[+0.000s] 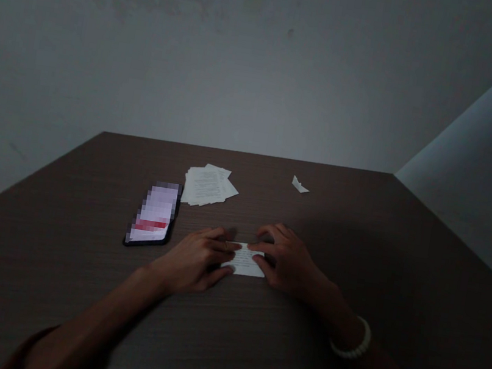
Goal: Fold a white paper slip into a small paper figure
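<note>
A small white slip of printed paper lies flat on the dark wood-grain table, near the middle of the view. My left hand holds its left end down with the fingertips. My right hand presses on its right end, and the two sets of fingers nearly meet over it. The fingers hide part of the slip. A white beaded bracelet circles my right wrist.
A smartphone with a lit, blurred screen lies left of my left hand. Behind it sits a loose stack of printed papers. A small folded paper piece lies further back. The table meets a grey wall at its far edge.
</note>
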`<state>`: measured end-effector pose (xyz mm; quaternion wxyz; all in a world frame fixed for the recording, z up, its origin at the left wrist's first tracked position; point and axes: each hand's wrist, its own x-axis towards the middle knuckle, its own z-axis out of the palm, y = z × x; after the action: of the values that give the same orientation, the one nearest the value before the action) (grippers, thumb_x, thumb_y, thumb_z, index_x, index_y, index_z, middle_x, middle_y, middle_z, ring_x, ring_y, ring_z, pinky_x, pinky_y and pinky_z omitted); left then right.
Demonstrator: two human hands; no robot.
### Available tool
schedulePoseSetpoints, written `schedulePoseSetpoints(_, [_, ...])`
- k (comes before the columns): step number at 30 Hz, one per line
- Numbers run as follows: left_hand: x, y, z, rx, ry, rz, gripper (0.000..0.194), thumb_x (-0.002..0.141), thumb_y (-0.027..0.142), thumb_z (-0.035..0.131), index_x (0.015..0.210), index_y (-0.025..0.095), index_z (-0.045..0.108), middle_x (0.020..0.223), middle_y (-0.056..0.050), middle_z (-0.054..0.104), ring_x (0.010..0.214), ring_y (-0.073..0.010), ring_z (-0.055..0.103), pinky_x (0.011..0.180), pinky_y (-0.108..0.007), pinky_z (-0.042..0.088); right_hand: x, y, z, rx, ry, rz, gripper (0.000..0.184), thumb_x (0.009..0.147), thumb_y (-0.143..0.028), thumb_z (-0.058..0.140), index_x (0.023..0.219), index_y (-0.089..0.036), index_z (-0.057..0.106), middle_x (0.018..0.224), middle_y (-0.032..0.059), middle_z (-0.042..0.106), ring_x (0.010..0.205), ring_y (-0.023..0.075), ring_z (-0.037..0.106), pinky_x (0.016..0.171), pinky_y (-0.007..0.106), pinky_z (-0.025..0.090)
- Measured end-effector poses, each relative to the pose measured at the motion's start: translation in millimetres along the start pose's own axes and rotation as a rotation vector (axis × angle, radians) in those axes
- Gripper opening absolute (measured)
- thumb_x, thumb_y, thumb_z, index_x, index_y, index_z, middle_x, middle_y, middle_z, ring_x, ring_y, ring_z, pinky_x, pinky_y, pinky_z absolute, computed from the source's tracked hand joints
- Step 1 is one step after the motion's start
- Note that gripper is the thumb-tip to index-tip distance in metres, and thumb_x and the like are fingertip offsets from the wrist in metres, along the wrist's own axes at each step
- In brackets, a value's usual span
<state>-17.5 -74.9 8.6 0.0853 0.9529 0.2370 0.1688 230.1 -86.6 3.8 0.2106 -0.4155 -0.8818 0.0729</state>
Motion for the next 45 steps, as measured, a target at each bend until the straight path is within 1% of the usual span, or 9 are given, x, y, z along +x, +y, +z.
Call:
schedulePoseSetpoints(8, [-0.1, -0.5, -0.1, 0.017, 0.006, 0.0, 0.026, 0.094, 0.031, 0.053, 0.105, 0.015, 0.071, 0.12, -0.007, 0.069, 0.116, -0.0303, 0.055, 0.093, -0.048, 0.052, 1.1, -2.0, -2.5, -0.031, -0.052, -0.02, 0.03, 0.089, -0.022, 0.061, 0.117, -0.025, 0.068, 0.119, 0.0102, 0.056, 0.108, 0.025, 0.05, 0.09, 0.042, 0.043])
schedulePoseSetpoints(13, [-1.3, -2.3, 4.3, 0.024, 0.024, -0.002, 0.026, 0.093, 0.031, 0.054, 0.107, 0.015, 0.07, 0.12, -0.006, 0.069, 0.115, -0.0294, 0.055, 0.094, -0.046, 0.051, 0.0, -0.2, -2.5, -0.019, -0.025, 0.008, 0.026, 0.088, -0.026, 0.063, 0.113, -0.025, 0.07, 0.115, 0.0099, 0.057, 0.106, 0.0248, 0.05, 0.089, 0.041, 0.043])
schedulePoseSetpoints(17, [-1.1, -1.4, 3.5, 0.009, 0.024, -0.01, 0.025, 0.093, 0.031, 0.055, 0.105, 0.016, 0.07, 0.121, -0.005, 0.068, 0.112, -0.0283, 0.056, 0.092, -0.045, 0.052, -1.0, 2.1, -0.5, -0.013, 0.0, 0.007, 0.024, 0.087, -0.026, 0.064, 0.111, -0.025, 0.071, 0.111, 0.0092, 0.058, 0.102, 0.0241, 0.051, 0.087, 0.04, 0.044])
schedulePoseSetpoints(22, [-1.0, 0.8, 1.3, -0.005, 0.032, -0.009, 0.023, 0.092, 0.029, 0.056, 0.105, 0.016, 0.07, 0.118, -0.007, 0.069, 0.11, -0.027, 0.056, 0.093, -0.044, 0.051, -1.2, 4.7, 0.3, -0.01, 0.041, -0.067, 0.021, 0.085, -0.023, 0.065, 0.106, -0.021, 0.071, 0.106, 0.0083, 0.063, 0.098, 0.0236, 0.052, 0.087, 0.04, 0.044])
schedulePoseSetpoints(27, [-1.0, 1.9, 0.5, 0.009, 0.03, -0.022, 0.026, 0.093, 0.032, 0.054, 0.107, 0.016, 0.069, 0.12, -0.008, 0.068, 0.112, -0.0278, 0.055, 0.092, -0.046, 0.05, -0.5, 3.4, 1.6, 0.097, 0.061, -0.155, 0.02, 0.086, -0.011, 0.059, 0.102, -0.019, 0.068, 0.104, 0.0056, 0.069, 0.091, 0.0201, 0.053, 0.083, 0.034, 0.046])
schedulePoseSetpoints(32, [-0.9, 1.5, 0.1, -0.003, 0.025, -0.015, 0.025, 0.093, 0.031, 0.054, 0.107, 0.017, 0.069, 0.122, -0.006, 0.068, 0.11, -0.0279, 0.056, 0.091, -0.046, 0.051, 1.0, -1.5, 0.9, 0.171, 0.013, -0.13, 0.026, 0.082, -0.005, 0.055, 0.102, -0.018, 0.067, 0.113, 0.0044, 0.07, 0.091, 0.0198, 0.054, 0.081, 0.033, 0.047])
schedulePoseSetpoints(37, [-0.6, 0.3, 2.1, -0.014, 0.029, -0.027, 0.024, 0.092, 0.031, 0.056, 0.105, 0.017, 0.07, 0.121, -0.007, 0.068, 0.108, -0.0273, 0.057, 0.09, -0.045, 0.051, 3.3, -3.3, -1.3, 0.164, -0.025, -0.123, 0.034, 0.082, -0.004, 0.054, 0.111, -0.018, 0.065, 0.115, 0.0052, 0.07, 0.094, 0.0212, 0.053, 0.084, 0.035, 0.046])
schedulePoseSetpoints(42, [0.2, 0.4, 2.3, -0.042, 0.007, -0.042, 0.025, 0.092, 0.031, 0.055, 0.109, 0.018, 0.069, 0.118, -0.006, 0.069, 0.108, -0.0263, 0.056, 0.093, -0.045, 0.05, 1.8, -1.6, -0.2, 0.156, -0.038, -0.102, 0.037, 0.083, -0.006, 0.055, 0.117, -0.018, 0.065, 0.113, 0.006, 0.07, 0.092, 0.0214, 0.053, 0.081, 0.035, 0.046])
schedulePoseSetpoints(45, [0.0, 0.3, 2.7, -0.038, 0.004, -0.062, 0.026, 0.092, 0.033, 0.056, 0.11, 0.018, 0.069, 0.119, -0.005, 0.069, 0.106, -0.0268, 0.057, 0.089, -0.045, 0.051, -0.9, 0.6, 0.1, 0.135, -0.045, -0.079, 0.036, 0.085, -0.008, 0.056, 0.119, -0.018, 0.065, 0.108, 0.0079, 0.07, 0.09, 0.0213, 0.052, 0.077, 0.033, 0.046])
